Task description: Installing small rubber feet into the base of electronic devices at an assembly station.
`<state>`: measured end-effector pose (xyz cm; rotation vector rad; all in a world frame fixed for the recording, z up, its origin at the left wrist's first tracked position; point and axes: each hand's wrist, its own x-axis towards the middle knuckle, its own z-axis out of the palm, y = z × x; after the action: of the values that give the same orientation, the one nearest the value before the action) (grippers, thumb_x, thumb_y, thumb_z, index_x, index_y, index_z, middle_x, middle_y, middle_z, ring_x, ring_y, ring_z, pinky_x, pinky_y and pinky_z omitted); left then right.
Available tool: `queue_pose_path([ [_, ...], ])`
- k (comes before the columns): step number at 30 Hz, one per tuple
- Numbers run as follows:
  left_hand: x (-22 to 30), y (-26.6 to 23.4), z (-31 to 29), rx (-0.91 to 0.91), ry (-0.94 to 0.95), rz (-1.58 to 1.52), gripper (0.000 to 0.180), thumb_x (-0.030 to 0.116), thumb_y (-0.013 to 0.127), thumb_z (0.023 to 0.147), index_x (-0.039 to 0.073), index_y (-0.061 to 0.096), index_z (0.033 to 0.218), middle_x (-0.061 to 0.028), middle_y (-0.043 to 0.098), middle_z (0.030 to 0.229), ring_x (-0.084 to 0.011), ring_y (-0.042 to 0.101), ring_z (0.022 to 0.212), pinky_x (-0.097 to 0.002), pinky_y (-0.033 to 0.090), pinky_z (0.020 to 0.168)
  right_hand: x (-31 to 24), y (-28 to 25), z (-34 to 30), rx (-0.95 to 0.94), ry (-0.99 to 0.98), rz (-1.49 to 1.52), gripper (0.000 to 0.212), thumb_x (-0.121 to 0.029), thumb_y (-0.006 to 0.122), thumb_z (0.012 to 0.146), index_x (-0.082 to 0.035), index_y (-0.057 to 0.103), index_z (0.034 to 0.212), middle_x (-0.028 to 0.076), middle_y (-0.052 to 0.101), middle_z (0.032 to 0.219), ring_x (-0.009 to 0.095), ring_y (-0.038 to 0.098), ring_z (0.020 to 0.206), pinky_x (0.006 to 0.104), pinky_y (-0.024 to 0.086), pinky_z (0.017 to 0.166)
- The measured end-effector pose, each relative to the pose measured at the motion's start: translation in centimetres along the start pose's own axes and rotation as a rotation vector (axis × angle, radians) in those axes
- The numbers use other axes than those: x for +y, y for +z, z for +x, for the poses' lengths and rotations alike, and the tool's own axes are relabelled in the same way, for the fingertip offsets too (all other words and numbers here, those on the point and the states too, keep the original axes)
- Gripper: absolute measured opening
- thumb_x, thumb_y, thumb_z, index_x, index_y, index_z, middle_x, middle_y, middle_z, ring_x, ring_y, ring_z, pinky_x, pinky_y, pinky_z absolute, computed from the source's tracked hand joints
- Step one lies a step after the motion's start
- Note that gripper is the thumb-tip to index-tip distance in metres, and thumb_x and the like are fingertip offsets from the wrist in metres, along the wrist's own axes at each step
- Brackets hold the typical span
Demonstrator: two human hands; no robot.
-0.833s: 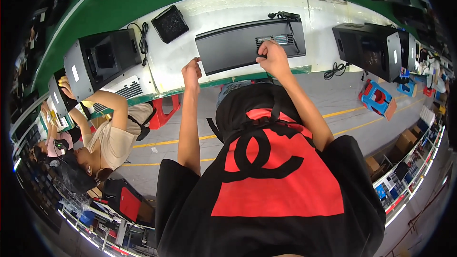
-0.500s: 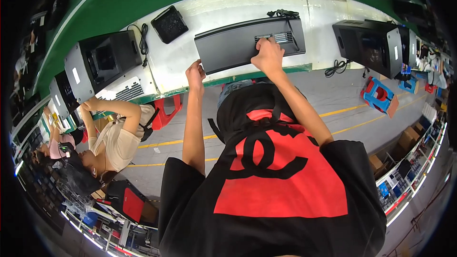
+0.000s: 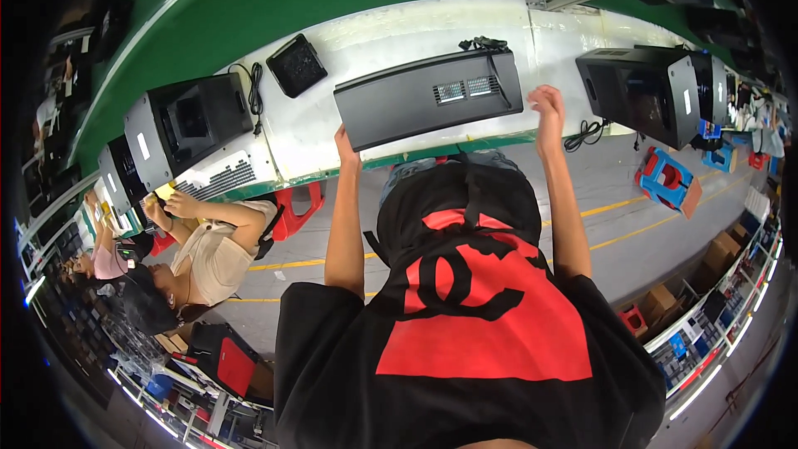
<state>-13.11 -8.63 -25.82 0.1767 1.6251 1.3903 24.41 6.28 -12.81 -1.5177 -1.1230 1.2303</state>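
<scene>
A long black appliance casing [image 3: 391, 101] lies across the white bench in front of me, with two slotted vent panels [image 3: 465, 90] in its upper face. A black cable [image 3: 484, 44] is bunched at its far edge, and a strand runs down over the right vent. My left hand [image 3: 347, 148] grips the casing's near left corner, some fingers hidden by it. Just off the right end, my right hand [image 3: 546, 102] is raised with fingers loosely bent and apart, holding nothing.
A black square tray-like part [image 3: 297, 66] and a coiled cable [image 3: 256, 91] lie left on the bench [image 3: 366, 33]. Similar black units stand left [image 3: 187, 125] and right [image 3: 636, 91]. A co-worker [image 3: 216, 249] sits at left. Red [image 3: 298, 209] and blue [image 3: 667, 180] stools stand below the bench.
My right hand has left the vent area and moved right, past the casing's right end. My left hand has come against the casing's near left corner. The co-worker's hands have shifted.
</scene>
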Motion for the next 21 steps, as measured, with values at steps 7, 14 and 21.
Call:
queue_pose_path([
  [7, -0.5, -2.3, 0.8, 0.134, 0.039, 0.069, 0.02, 0.014, 0.051, 0.089, -0.001, 0.059, 0.081, 0.0003, 0.055, 0.073, -0.0115, 0.051, 0.068, -0.0293, 0.043, 0.06, 11.2, 5.0, 2.7, -0.053, 0.609, 0.307, 0.051, -0.04, 0.042, 0.096, -0.002, 0.053, 0.129, 0.012, 0.055, 0.127, 0.021, 0.049, 0.119, 0.0327, 0.035, 0.102],
  [14, 14.5, 5.9, -6.5, 0.004, 0.055, 0.384, 0.05, 0.034, 0.043, 0.097, 0.009, 0.038, 0.053, 0.0041, 0.032, 0.049, -0.0065, 0.026, 0.047, -0.0283, 0.019, 0.045, -1.7, -0.7, -1.5, 0.098, 0.422, -0.186, 0.043, -0.043, 0.048, 0.094, -0.001, 0.057, 0.095, 0.004, 0.056, 0.088, 0.015, 0.045, 0.084, 0.0266, 0.035, 0.081],
  [21, 15.3, 7.6, -2.7, -0.001, 0.039, 0.362, 0.049, 0.03, 0.049, 0.097, 0.008, 0.038, 0.054, 0.0061, 0.03, 0.052, -0.0064, 0.024, 0.048, -0.0292, 0.019, 0.045, -4.8, 2.9, 4.9, 0.034, 0.214, -0.101, 0.031, -0.02, 0.058, 0.091, 0.009, 0.063, 0.1, 0.001, 0.037, 0.079, 0.013, 0.037, 0.075, 0.0239, 0.033, 0.073],
])
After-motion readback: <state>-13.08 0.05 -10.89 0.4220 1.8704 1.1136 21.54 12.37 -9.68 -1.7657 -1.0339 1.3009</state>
